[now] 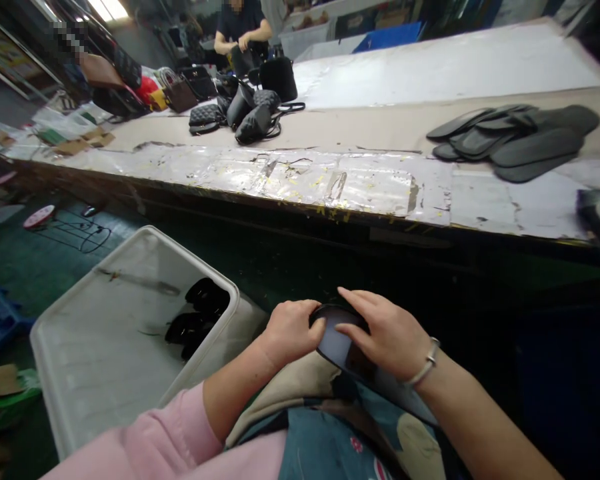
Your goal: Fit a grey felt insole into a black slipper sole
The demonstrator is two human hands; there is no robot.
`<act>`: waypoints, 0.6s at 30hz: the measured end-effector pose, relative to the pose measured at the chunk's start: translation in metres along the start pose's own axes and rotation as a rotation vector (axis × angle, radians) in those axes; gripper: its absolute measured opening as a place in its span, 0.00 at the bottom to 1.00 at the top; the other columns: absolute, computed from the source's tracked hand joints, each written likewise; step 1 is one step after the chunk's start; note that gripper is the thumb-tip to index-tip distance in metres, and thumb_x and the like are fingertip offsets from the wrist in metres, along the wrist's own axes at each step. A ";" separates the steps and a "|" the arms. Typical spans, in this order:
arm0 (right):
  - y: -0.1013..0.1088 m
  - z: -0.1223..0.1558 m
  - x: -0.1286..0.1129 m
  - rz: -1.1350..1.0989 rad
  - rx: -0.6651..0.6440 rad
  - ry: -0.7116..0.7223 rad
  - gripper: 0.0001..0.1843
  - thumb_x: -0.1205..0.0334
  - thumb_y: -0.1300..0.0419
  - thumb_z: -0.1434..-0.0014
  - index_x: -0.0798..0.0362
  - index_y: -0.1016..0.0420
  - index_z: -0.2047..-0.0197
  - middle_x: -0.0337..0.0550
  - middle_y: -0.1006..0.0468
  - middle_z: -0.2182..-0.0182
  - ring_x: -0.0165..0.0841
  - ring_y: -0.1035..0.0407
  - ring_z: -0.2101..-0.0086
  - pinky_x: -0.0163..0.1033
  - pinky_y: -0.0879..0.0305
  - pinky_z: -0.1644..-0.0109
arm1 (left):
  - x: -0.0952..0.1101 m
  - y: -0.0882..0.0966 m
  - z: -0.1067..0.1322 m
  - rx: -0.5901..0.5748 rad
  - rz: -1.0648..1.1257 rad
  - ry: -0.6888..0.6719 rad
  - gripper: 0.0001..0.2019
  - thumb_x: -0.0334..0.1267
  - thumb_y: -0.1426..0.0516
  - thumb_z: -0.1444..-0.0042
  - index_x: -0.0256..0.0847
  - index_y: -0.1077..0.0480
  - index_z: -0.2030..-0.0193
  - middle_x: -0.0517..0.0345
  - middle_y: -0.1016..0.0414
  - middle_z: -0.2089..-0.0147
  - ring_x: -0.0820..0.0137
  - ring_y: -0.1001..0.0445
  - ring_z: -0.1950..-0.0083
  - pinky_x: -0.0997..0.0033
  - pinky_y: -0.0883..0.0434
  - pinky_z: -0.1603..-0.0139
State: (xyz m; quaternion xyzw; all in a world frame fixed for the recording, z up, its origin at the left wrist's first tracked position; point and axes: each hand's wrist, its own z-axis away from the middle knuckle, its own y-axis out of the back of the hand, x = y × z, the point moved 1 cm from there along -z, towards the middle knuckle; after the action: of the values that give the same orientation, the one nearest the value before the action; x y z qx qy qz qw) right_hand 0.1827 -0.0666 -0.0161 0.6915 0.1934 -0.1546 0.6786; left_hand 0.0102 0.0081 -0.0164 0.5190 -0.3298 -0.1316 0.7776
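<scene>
A dark, glossy flat piece with a rounded end [333,340] lies across my lap, its long body running down to the right under my right forearm. My left hand [293,330] grips its rounded end, thumb on the upper face and fingers curled round the far edge. Over the far edge, a little further right, my right hand [390,333] holds the same piece between thumb and fingers. The forefinger there is stretched out beyond the edge. Whether the piece is part of a bag I cannot tell.
A white plastic bin [130,320] with several black pieces [200,317] inside stands at my left. Across the front runs a long worktable [300,180] bearing black bags [253,110] and a stack of dark flat pieces [525,137]. A person [243,33] works at its far side.
</scene>
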 end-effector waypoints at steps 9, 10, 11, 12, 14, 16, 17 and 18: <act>-0.021 -0.039 0.001 0.001 -0.196 0.054 0.16 0.70 0.50 0.40 0.50 0.21 0.58 0.42 0.21 0.60 0.33 0.27 0.61 0.35 0.32 0.57 | -0.005 -0.009 -0.010 0.060 0.064 -0.004 0.14 0.33 0.50 0.45 0.41 0.24 0.60 0.54 0.21 0.62 0.65 0.24 0.61 0.71 0.33 0.61; -0.020 -0.038 0.001 0.000 -0.196 0.043 0.16 0.70 0.50 0.40 0.50 0.21 0.58 0.42 0.21 0.61 0.34 0.27 0.61 0.36 0.32 0.57 | -0.006 -0.006 -0.009 0.023 0.121 -0.007 0.14 0.34 0.51 0.44 0.41 0.24 0.59 0.55 0.21 0.63 0.66 0.24 0.62 0.72 0.33 0.62; -0.019 -0.036 0.002 -0.003 -0.197 0.029 0.16 0.69 0.49 0.40 0.50 0.22 0.58 0.43 0.21 0.60 0.34 0.27 0.61 0.37 0.32 0.56 | -0.007 -0.003 -0.008 -0.025 0.187 -0.010 0.14 0.35 0.50 0.44 0.41 0.24 0.59 0.55 0.21 0.63 0.67 0.25 0.63 0.73 0.34 0.64; -0.017 -0.034 0.002 -0.004 -0.189 0.009 0.15 0.69 0.49 0.40 0.51 0.23 0.55 0.44 0.22 0.59 0.36 0.27 0.60 0.38 0.32 0.56 | -0.009 0.002 -0.006 -0.074 0.244 -0.012 0.14 0.37 0.50 0.43 0.41 0.25 0.58 0.56 0.21 0.64 0.68 0.25 0.64 0.74 0.34 0.65; -0.012 -0.025 0.001 0.001 -0.130 -0.019 0.18 0.67 0.46 0.41 0.53 0.27 0.48 0.46 0.23 0.56 0.38 0.29 0.57 0.41 0.32 0.54 | -0.011 0.011 0.000 -0.158 0.288 0.006 0.14 0.41 0.49 0.43 0.39 0.25 0.60 0.58 0.23 0.68 0.70 0.28 0.69 0.75 0.37 0.70; -0.005 -0.010 -0.002 0.001 0.000 -0.008 0.22 0.66 0.46 0.40 0.55 0.33 0.43 0.48 0.24 0.54 0.38 0.31 0.55 0.41 0.32 0.52 | -0.012 0.018 0.008 -0.215 0.294 0.049 0.16 0.44 0.49 0.42 0.36 0.25 0.67 0.59 0.27 0.75 0.72 0.32 0.73 0.75 0.40 0.74; -0.001 0.000 -0.004 -0.003 0.081 0.011 0.21 0.66 0.46 0.40 0.57 0.33 0.43 0.48 0.25 0.53 0.37 0.31 0.54 0.41 0.32 0.51 | -0.012 0.019 0.012 -0.237 0.323 0.070 0.18 0.46 0.50 0.42 0.35 0.26 0.70 0.59 0.29 0.76 0.72 0.34 0.74 0.75 0.41 0.74; 0.003 0.011 -0.006 -0.011 0.152 0.035 0.19 0.66 0.48 0.39 0.57 0.32 0.44 0.47 0.25 0.54 0.36 0.32 0.54 0.40 0.33 0.50 | -0.011 0.019 0.016 -0.256 0.377 0.086 0.19 0.46 0.50 0.42 0.35 0.27 0.71 0.60 0.30 0.76 0.73 0.34 0.74 0.76 0.41 0.74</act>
State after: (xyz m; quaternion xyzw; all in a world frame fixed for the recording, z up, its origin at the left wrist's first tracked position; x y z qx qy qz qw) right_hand 0.1787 -0.0776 -0.0112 0.7424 0.1970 -0.1604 0.6199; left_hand -0.0113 0.0109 0.0003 0.3507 -0.3682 -0.0028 0.8611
